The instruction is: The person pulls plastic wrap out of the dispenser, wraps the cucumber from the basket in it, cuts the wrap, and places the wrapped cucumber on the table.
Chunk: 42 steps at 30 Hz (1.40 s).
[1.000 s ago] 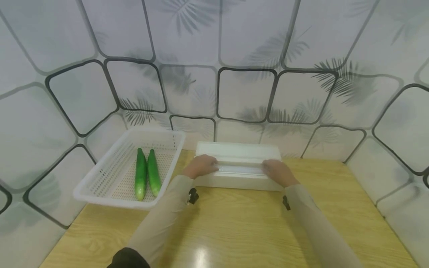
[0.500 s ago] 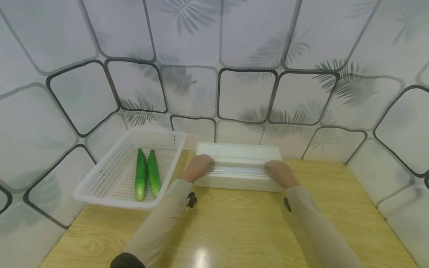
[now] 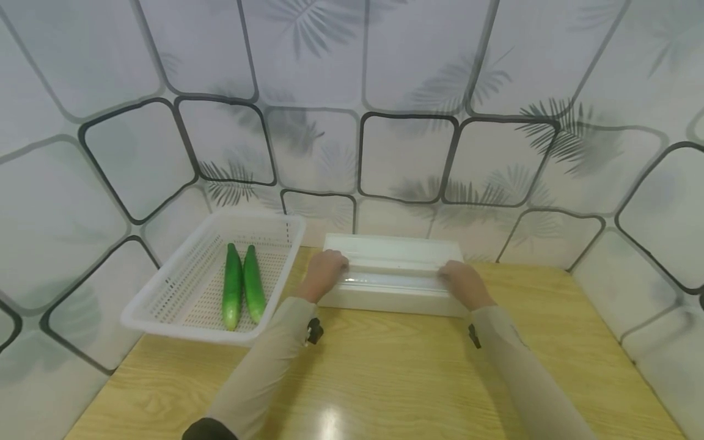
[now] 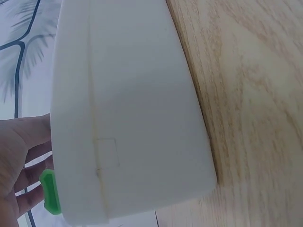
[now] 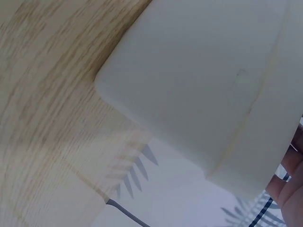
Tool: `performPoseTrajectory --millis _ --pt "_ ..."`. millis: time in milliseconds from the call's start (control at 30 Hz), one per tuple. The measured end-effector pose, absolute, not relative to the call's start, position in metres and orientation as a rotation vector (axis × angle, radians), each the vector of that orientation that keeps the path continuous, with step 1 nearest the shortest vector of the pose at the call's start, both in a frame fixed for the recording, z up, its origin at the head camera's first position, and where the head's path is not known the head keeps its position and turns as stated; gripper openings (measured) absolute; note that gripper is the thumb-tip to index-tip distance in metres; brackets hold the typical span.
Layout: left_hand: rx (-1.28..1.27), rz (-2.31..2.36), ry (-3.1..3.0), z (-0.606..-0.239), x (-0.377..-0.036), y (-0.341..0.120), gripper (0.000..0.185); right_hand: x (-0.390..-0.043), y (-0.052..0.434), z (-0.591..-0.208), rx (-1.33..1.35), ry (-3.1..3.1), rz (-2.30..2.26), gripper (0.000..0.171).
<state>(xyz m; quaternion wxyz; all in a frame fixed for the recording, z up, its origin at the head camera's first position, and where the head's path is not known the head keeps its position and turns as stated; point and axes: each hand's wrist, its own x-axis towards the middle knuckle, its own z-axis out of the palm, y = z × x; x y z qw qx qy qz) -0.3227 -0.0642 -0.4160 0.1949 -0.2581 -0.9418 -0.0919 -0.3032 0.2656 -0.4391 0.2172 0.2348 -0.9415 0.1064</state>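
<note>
A long white box that looks like a cling film dispenser (image 3: 390,300) stands on the table, with a strip of clear plastic wrap (image 3: 387,281) across its top. My left hand (image 3: 324,274) is at the box's left end, its curled fingers pinching the wrap. At the right end my right hand (image 3: 464,285) pinches the wrap likewise. The left wrist view shows a small green part (image 4: 50,191) at the box's edge by the left fingers. The box wall hides most fingertips in both wrist views.
Left of the box is a white plastic basket (image 3: 165,305) holding two green cucumbers (image 3: 232,287), (image 3: 253,284). The wooden table (image 3: 385,373) reaches a patterned wall (image 3: 407,159) behind and at both sides.
My hands have moved slightly apart along the box, the left one to the left and the right one a little to the right. The box and basket stay in place.
</note>
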Motion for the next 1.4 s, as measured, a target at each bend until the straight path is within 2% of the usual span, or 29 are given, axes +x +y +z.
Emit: performPoseTrajectory --millis 300,500,1400 --pt "-0.64 -0.241 -2.564 -0.418 -0.325 -0.064 0.009 -0.307 0.27 -0.439 0.628 -2.554 0.296 0.004" --pt "-0.625 -0.221 -2.558 -0.416 -0.326 -0.063 0.006 -0.306 0.27 -0.432 0.575 -2.583 0.278 0.011" --pt "-0.643 -0.147 -2.494 -0.396 -0.313 -0.064 0.008 -0.294 0.27 -0.408 0.552 -2.398 0.234 0.006"
